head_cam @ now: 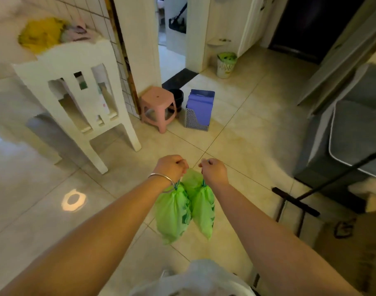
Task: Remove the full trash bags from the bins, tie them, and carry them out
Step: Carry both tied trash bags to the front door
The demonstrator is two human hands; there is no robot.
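Left grip is a closed fist around the gathered neck of one green trash bag; right grip is likewise fisted on a second green bag. Both bags hang touching, clear of the tiled floor. A silver bangle circles the left wrist. Well ahead, by the doorway, stands a bin with a green liner.

Both hands fisted — left hand, right hand — gripping green bags.
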